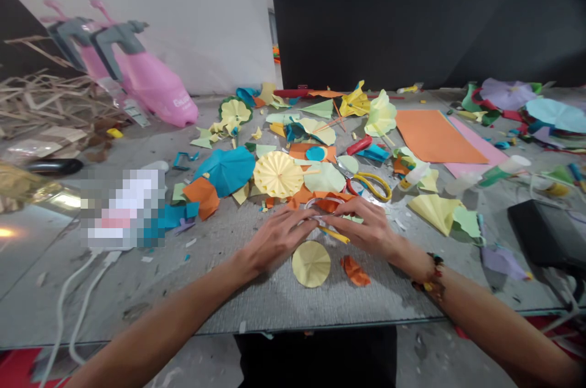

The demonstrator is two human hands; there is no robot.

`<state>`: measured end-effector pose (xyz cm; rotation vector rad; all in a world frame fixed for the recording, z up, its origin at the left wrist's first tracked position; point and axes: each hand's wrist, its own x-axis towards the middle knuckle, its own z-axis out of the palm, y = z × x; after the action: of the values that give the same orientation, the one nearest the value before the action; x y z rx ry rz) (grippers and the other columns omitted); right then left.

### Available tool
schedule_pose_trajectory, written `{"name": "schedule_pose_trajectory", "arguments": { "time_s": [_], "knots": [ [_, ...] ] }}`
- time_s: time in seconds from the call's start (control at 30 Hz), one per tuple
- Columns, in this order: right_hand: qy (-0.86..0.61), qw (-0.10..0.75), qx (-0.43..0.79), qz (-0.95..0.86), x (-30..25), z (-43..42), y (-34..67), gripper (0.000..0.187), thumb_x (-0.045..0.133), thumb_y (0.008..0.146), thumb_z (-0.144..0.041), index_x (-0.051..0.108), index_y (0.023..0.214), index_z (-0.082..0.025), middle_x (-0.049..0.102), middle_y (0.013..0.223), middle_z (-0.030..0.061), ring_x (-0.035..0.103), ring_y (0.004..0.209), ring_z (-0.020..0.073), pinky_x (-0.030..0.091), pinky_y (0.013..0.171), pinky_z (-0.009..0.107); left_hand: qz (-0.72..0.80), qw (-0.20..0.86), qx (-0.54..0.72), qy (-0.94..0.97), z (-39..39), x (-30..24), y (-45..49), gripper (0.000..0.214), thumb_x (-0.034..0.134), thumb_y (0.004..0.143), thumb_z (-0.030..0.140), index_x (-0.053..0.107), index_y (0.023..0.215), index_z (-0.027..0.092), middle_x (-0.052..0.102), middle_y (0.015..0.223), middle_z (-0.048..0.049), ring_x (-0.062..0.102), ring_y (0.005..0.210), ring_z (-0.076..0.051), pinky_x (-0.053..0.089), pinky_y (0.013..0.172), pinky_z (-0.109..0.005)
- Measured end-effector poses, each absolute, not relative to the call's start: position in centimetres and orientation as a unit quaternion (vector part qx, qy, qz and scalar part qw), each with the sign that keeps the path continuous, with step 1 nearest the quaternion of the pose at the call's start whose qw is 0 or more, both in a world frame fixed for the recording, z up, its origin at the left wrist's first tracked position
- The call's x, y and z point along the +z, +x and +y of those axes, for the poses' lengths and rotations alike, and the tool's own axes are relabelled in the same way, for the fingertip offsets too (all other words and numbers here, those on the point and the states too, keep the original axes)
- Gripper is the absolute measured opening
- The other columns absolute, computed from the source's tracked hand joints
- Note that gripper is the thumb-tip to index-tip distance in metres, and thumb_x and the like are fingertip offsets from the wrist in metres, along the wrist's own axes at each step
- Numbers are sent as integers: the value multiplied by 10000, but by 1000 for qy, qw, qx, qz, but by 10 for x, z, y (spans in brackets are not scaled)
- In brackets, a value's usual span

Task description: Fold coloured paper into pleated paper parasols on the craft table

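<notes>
My left hand (286, 234) and my right hand (368, 228) meet at the middle of the table, fingertips pinched close together. Between them is a thin, whitish curled strip (324, 199), partly hidden by the fingers. Orange paper (341, 197) lies just behind the fingertips. A narrow yellow paper piece (336, 235) sticks out beneath the fingers. Nearer me lie a pale yellow paper circle (311, 263) with fold lines and a small orange paper scrap (356, 271). Beyond the hands are a pleated yellow paper disc (278, 173) and scissors (373, 186) with red and yellow handles.
Paper scraps and blue folded paper (227, 169) cover the table's middle. Orange sheets (439, 136) lie back right, near glue tubes (503, 171). A black box (540, 234) sits at right. Pink spray bottles (158, 89) stand left, with a white cabled device (130, 211) nearer.
</notes>
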<state>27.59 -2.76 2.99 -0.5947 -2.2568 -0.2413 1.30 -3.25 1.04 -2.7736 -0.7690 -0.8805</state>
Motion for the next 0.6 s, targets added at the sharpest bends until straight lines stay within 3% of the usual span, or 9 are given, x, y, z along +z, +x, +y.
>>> {"name": "schedule_pose_trajectory", "arguments": {
  "time_s": [0.17, 0.33, 0.6],
  "knots": [
    [-227, 368, -85, -897, 34, -28, 276, 243, 643, 979, -152, 699, 1203, -226, 700, 941, 45, 693, 825, 153, 576, 703, 270, -256, 65, -290, -920, -32, 10, 13, 246, 588, 997, 111, 629, 1234, 162, 709, 1255, -116, 723, 1045, -229, 584, 906, -373],
    [-230, 380, -77, -893, 32, -27, 276, 137, 614, 987, -139, 704, 1062, -210, 717, 947, 56, 715, 850, 156, 604, 741, 274, -256, 75, -294, -918, -31, 11, 13, 210, 549, 1020, 129, 637, 1208, 161, 715, 1244, -118, 729, 1031, -229, 585, 884, -371],
    [-273, 458, -52, -844, 25, -26, 272, 99, 720, 925, -150, 700, 979, -230, 762, 885, 36, 739, 789, 157, 611, 684, 257, -284, 78, -305, -906, -28, 9, 11, 193, 538, 1039, 170, 656, 1192, 174, 718, 1242, -104, 729, 1047, -222, 581, 898, -366]
  ]
}}
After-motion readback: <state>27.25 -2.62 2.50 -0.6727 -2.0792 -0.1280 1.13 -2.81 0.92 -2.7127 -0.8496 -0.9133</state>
